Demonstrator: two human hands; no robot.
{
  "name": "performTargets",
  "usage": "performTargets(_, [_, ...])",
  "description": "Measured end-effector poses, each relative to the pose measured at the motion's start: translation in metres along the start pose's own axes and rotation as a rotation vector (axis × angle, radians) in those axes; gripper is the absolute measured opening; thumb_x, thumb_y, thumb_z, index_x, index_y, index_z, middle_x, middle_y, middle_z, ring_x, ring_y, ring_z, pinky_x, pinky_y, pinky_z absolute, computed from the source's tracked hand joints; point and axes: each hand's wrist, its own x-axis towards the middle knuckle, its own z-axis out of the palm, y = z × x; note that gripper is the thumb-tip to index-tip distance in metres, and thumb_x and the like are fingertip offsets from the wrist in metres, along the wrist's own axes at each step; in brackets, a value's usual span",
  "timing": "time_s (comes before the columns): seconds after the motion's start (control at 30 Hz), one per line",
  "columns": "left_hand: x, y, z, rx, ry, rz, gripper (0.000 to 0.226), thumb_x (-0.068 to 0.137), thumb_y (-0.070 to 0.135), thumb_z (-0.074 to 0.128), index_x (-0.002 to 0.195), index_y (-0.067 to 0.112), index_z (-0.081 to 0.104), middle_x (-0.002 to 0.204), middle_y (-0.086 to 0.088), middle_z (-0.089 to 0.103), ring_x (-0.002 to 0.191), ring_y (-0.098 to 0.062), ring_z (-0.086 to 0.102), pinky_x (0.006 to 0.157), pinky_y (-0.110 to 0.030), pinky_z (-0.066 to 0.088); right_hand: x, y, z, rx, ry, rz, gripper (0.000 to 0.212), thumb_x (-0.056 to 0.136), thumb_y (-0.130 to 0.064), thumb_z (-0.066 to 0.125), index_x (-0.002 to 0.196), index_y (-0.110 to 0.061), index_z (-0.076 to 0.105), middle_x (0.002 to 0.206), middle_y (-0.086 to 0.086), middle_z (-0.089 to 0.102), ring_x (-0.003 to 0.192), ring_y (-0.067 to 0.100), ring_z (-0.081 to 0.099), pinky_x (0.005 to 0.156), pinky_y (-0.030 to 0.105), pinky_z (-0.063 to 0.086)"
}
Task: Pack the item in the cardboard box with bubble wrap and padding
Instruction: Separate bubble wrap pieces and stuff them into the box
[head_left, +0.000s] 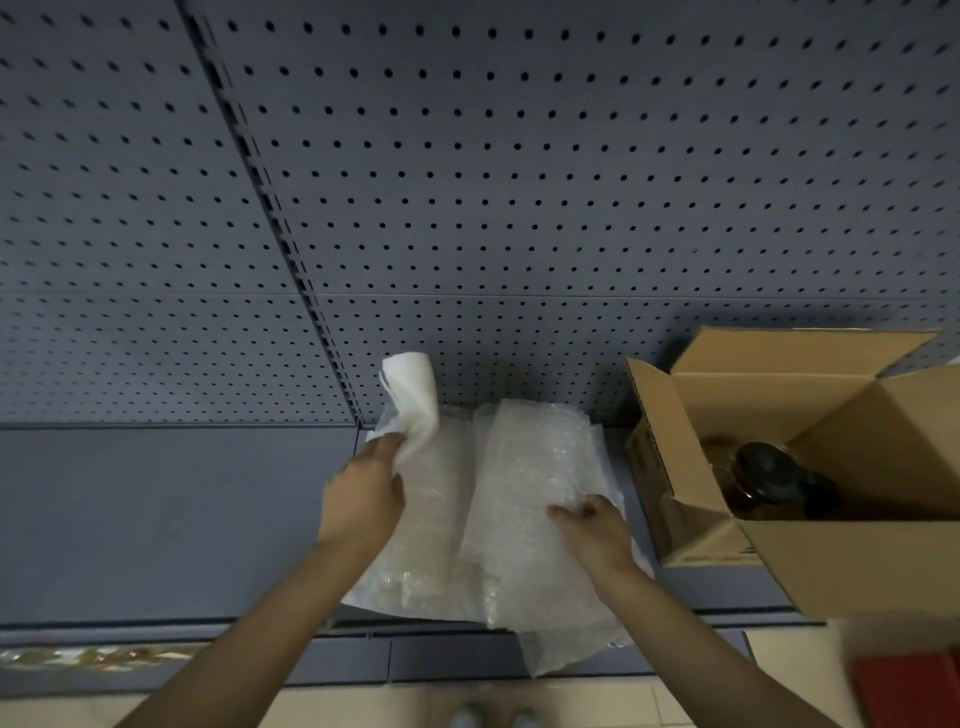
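Sheets of clear bubble wrap (524, 483) lie spread on a grey shelf (156, 519), hanging over its front edge. My left hand (363, 493) pinches a white foam padding sheet (413, 400) and lifts its end, which curls upward. My right hand (597, 525) presses on the bubble wrap with bent fingers; whether it grips the wrap is unclear. To the right stands an open cardboard box (841, 561) with its flaps up. Inside it lies a dark brown jar (769, 483) with a black lid, partly hidden by the box wall.
A grey pegboard wall (519, 182) rises behind the shelf. A red object (909, 686) sits at the lower right, below the shelf. Beige floor tiles (571, 706) and the tips of my shoes (493, 719) show at the bottom.
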Motion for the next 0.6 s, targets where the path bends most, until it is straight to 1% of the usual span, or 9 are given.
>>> performTargets(0.1, [-0.006, -0.025, 0.000, 0.067, -0.317, -0.035, 0.051, 0.092, 0.012, 0.053, 0.141, 0.018, 0.038, 0.133, -0.010, 0.053, 0.109, -0.030, 0.059, 0.088, -0.039, 0.051, 0.001, -0.002, -0.006, 0.065, -0.036, -0.014, 0.025, 0.086, -0.030, 0.063, 0.095, -0.008, 0.052, 0.092, 0.005, 0.056, 0.085, 0.021, 0.053, 0.075, 0.026, 0.040])
performTargets(0.17, [-0.016, -0.035, 0.005, 0.125, -0.561, -0.033, 0.073, 0.091, 0.030, 0.060, 0.150, 0.022, 0.019, 0.156, -0.010, 0.026, 0.137, -0.029, 0.037, 0.110, -0.042, 0.035, 0.003, -0.002, -0.010, 0.126, -0.057, -0.002, 0.020, 0.087, -0.029, 0.063, 0.092, -0.011, 0.055, 0.088, 0.004, 0.056, 0.084, 0.022, 0.054, 0.073, 0.027, 0.040])
performTargets(0.2, [-0.020, -0.036, 0.006, 0.154, -0.604, -0.011, 0.083, 0.088, 0.039, 0.062, 0.152, 0.023, 0.011, 0.160, -0.009, 0.011, 0.145, -0.029, 0.021, 0.117, -0.044, 0.023, 0.005, -0.002, -0.011, 0.161, -0.056, 0.004, 0.016, 0.087, -0.028, 0.063, 0.087, -0.013, 0.055, 0.082, 0.003, 0.055, 0.081, 0.022, 0.053, 0.071, 0.028, 0.039])
performTargets(0.27, [-0.026, -0.030, 0.007, 0.187, -0.557, 0.066, 0.091, 0.085, 0.049, 0.062, 0.152, 0.026, 0.004, 0.161, -0.007, -0.008, 0.149, -0.029, -0.004, 0.120, -0.047, 0.004, 0.006, -0.001, -0.015, 0.194, -0.041, 0.006, 0.016, 0.087, -0.026, 0.063, 0.080, -0.015, 0.054, 0.075, 0.000, 0.053, 0.079, 0.022, 0.053, 0.071, 0.029, 0.039])
performTargets(0.33, [-0.028, -0.018, 0.006, 0.152, -0.419, 0.185, 0.085, 0.087, 0.051, 0.058, 0.152, 0.026, 0.010, 0.161, -0.006, -0.009, 0.148, -0.027, -0.013, 0.121, -0.047, -0.003, 0.005, -0.003, -0.018, 0.195, -0.027, 0.003, 0.023, 0.086, -0.027, 0.064, 0.071, -0.015, 0.052, 0.072, 0.003, 0.054, 0.075, 0.023, 0.053, 0.072, 0.030, 0.039])
performTargets(0.4, [-0.025, -0.005, 0.004, 0.026, -0.263, 0.309, 0.072, 0.089, 0.050, 0.055, 0.149, 0.027, 0.022, 0.160, -0.003, 0.004, 0.148, -0.022, -0.005, 0.122, -0.044, 0.005, 0.004, -0.007, -0.021, 0.250, -0.033, 0.008, 0.034, 0.083, -0.025, 0.067, 0.060, -0.016, 0.043, 0.065, 0.005, 0.049, 0.068, 0.023, 0.050, 0.070, 0.032, 0.038])
performTargets(0.47, [-0.019, 0.015, 0.003, -0.176, -0.205, 0.327, 0.059, 0.092, 0.044, 0.054, 0.145, 0.027, 0.032, 0.154, 0.003, 0.022, 0.145, -0.015, 0.017, 0.118, -0.030, 0.019, 0.001, -0.012, -0.024, 0.328, -0.066, 0.018, 0.035, 0.078, -0.027, 0.069, 0.062, -0.015, 0.041, 0.066, 0.009, 0.047, 0.069, 0.024, 0.051, 0.070, 0.033, 0.039])
performTargets(0.53, [-0.010, 0.037, 0.002, -0.417, -0.264, 0.198, 0.049, 0.093, 0.036, 0.055, 0.139, 0.026, 0.040, 0.141, 0.007, 0.040, 0.132, -0.012, 0.040, 0.104, -0.018, 0.032, 0.002, -0.014, -0.025, 0.392, -0.137, 0.015, 0.029, 0.071, -0.033, 0.070, 0.075, -0.010, 0.053, 0.080, 0.013, 0.061, 0.079, 0.029, 0.062, 0.081, 0.039, 0.049])
performTargets(0.6, [0.001, 0.058, 0.004, -0.573, -0.352, 0.069, 0.044, 0.093, 0.032, 0.057, 0.134, 0.023, 0.045, 0.133, 0.004, 0.051, 0.120, -0.012, 0.051, 0.092, -0.014, 0.037, 0.000, -0.016, -0.029, 0.470, -0.228, 0.042, 0.030, 0.077, -0.028, 0.068, 0.099, -0.008, 0.063, 0.100, 0.015, 0.070, 0.094, 0.034, 0.067, 0.092, 0.048, 0.052])
